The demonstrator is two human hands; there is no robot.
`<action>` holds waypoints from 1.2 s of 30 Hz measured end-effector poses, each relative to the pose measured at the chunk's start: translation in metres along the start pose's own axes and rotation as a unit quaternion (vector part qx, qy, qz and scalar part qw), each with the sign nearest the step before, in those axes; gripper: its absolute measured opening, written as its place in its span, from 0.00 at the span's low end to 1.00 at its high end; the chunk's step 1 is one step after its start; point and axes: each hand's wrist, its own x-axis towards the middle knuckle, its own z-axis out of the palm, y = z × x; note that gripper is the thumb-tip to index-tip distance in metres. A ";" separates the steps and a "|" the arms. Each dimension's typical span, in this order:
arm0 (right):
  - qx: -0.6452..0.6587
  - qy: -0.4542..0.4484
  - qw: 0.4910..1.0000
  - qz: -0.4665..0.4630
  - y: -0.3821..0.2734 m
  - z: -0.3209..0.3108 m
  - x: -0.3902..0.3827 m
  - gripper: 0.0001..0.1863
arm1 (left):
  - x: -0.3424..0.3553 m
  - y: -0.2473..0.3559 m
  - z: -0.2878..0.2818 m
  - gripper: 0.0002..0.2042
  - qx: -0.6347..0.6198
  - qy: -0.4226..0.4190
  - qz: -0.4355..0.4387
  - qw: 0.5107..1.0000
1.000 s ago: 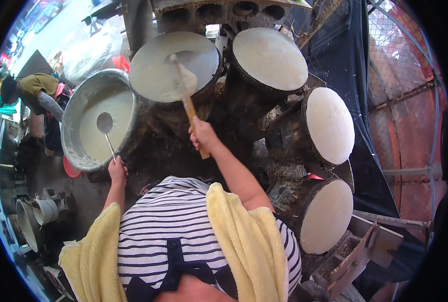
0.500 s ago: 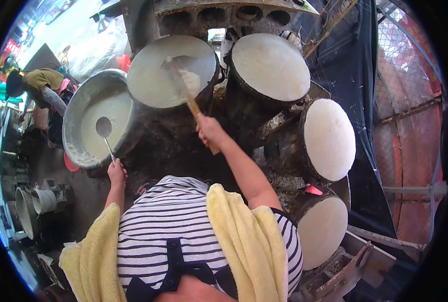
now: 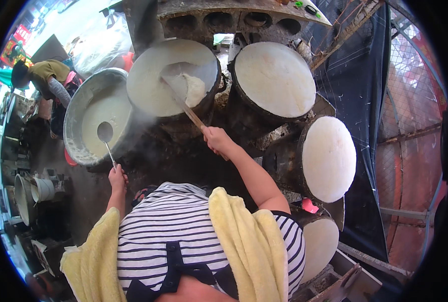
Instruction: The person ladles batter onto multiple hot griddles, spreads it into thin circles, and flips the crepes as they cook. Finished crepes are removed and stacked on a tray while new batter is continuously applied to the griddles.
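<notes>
From my head cam: my right hand [image 3: 217, 141] is closed tight round the wooden handle of a long scraper [image 3: 189, 111], just off the near right edge of the round griddle [image 3: 210, 63]. The scraper's long axis runs from my fist away and to the left, over that edge, with its flat end around the middle of the griddle. The pale folded clump [image 3: 196, 88] sits just beside the shaft, on its right, close to the griddle's right edge. So from my right fist it's away and a bit left, and that's easily the nearer hand. Can't tell if the scraper is actually touching it.

My left hand [image 3: 118, 177] is wrapped round the thin handle of a ladle [image 3: 105, 132], just outside the near edge of the big grey basin [image 3: 74, 108]. The ladle points away and slightly left, bowl over the pale liquid [image 3: 96, 113]; can't make out whether it's dipping in.
</notes>
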 end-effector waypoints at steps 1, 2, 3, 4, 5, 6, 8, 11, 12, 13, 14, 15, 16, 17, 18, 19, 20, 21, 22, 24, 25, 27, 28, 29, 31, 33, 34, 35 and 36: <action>-0.057 0.040 0.997 -0.025 0.013 -0.002 0.006 0.25 | 0.001 -0.002 -0.001 0.13 0.007 0.002 -0.003 1.000; -0.133 0.094 0.981 -0.105 0.033 -0.008 0.024 0.26 | 0.003 -0.003 -0.001 0.13 0.015 0.004 -0.006 1.000; -0.172 0.144 0.967 -0.124 0.046 -0.018 0.049 0.27 | 0.005 -0.001 0.003 0.13 0.017 -0.004 -0.006 1.000; -0.210 0.191 0.949 -0.141 0.052 -0.027 0.069 0.28 | 0.005 0.001 0.003 0.13 0.022 -0.009 -0.008 1.000; -0.213 0.188 0.951 -0.120 0.031 -0.037 0.070 0.30 | 0.001 -0.001 -0.002 0.13 0.026 -0.009 -0.015 1.000; -0.142 0.127 0.981 -0.024 -0.005 -0.044 0.056 0.31 | 0.000 -0.005 -0.006 0.13 0.016 0.004 -0.019 1.000; -0.084 0.105 0.991 0.000 -0.018 -0.042 0.045 0.30 | 0.008 -0.006 -0.003 0.13 -0.009 0.017 -0.018 1.000; -0.070 0.033 0.996 -0.034 -0.002 -0.037 0.021 0.25 | 0.017 -0.012 -0.007 0.13 -0.014 0.020 -0.008 1.000; -0.149 0.077 0.981 -0.095 0.011 -0.044 0.033 0.25 | 0.019 -0.014 -0.009 0.13 -0.013 0.024 -0.015 1.000; -0.227 0.119 0.954 -0.154 0.028 -0.050 0.046 0.25 | 0.020 -0.016 -0.010 0.13 -0.011 0.027 -0.021 0.999; -0.300 0.160 0.917 -0.208 0.041 -0.054 0.057 0.25 | 0.022 -0.016 -0.010 0.13 -0.007 0.029 -0.029 0.999; -0.361 0.201 0.886 -0.212 0.041 -0.064 0.077 0.22 | 0.022 -0.010 -0.009 0.14 0.011 0.029 -0.035 0.999; -0.305 0.226 0.913 -0.151 0.037 -0.074 0.099 0.25 | 0.023 -0.010 -0.010 0.14 0.011 0.032 -0.039 0.999; -0.280 0.185 0.937 -0.094 0.010 -0.075 0.090 0.25 | 0.024 -0.012 -0.014 0.14 0.008 0.040 -0.044 0.998; -0.252 0.148 0.956 -0.036 -0.019 -0.077 0.080 0.26 | 0.030 -0.008 -0.017 0.14 0.006 0.046 -0.044 0.998; -0.262 0.133 0.952 -0.082 -0.005 -0.077 0.079 0.26 | 0.032 -0.005 -0.021 0.14 0.004 0.039 -0.043 0.998; -0.276 0.118 0.945 -0.129 0.024 -0.078 0.074 0.27 | 0.032 -0.006 -0.024 0.14 -0.001 0.031 -0.043 0.999; -0.293 0.102 0.934 -0.179 0.038 -0.080 0.070 0.27 | 0.034 -0.009 -0.024 0.14 -0.013 0.025 -0.042 0.999; -0.251 0.062 0.964 -0.065 0.006 -0.081 0.047 0.26 | 0.033 -0.016 -0.027 0.14 -0.013 0.035 -0.046 0.998; -0.352 0.141 0.917 -0.121 0.019 -0.098 0.083 0.20 | 0.041 -0.021 -0.024 0.14 -0.008 0.039 -0.044 0.998; -0.466 0.161 0.848 -0.196 0.002 -0.108 0.107 0.14 | 0.043 -0.024 -0.026 0.14 -0.001 0.038 -0.049 0.998; -0.481 0.205 0.832 -0.187 -0.014 -0.117 0.142 0.13 | 0.037 -0.015 -0.018 0.14 0.000 0.028 -0.060 0.998; -0.475 0.217 0.836 -0.168 -0.023 -0.109 0.150 0.14 | 0.038 -0.005 -0.019 0.14 0.002 0.027 -0.058 0.998; -0.396 0.241 0.873 -0.155 -0.036 -0.091 0.134 0.16 | 0.035 -0.006 -0.026 0.14 0.007 0.035 -0.056 0.998; -0.328 0.272 0.895 -0.129 -0.047 -0.063 0.093 0.23 | 0.033 -0.013 -0.030 0.14 0.003 0.042 -0.051 0.998; -0.279 0.321 0.902 -0.079 -0.033 -0.056 0.090 0.25 | 0.041 -0.011 -0.021 0.14 -0.007 0.033 -0.040 0.999; -0.265 0.341 0.901 -0.045 -0.026 -0.051 0.090 0.26 | 0.040 -0.009 -0.021 0.14 -0.006 0.032 -0.037 0.999; -0.274 0.325 0.904 -0.050 -0.020 -0.042 0.087 0.26 | 0.039 -0.001 -0.015 0.14 -0.007 0.030 -0.053 0.998; -0.282 0.309 0.907 -0.055 -0.015 -0.031 0.081 0.26 | 0.035 0.008 -0.010 0.14 -0.003 0.025 -0.056 0.998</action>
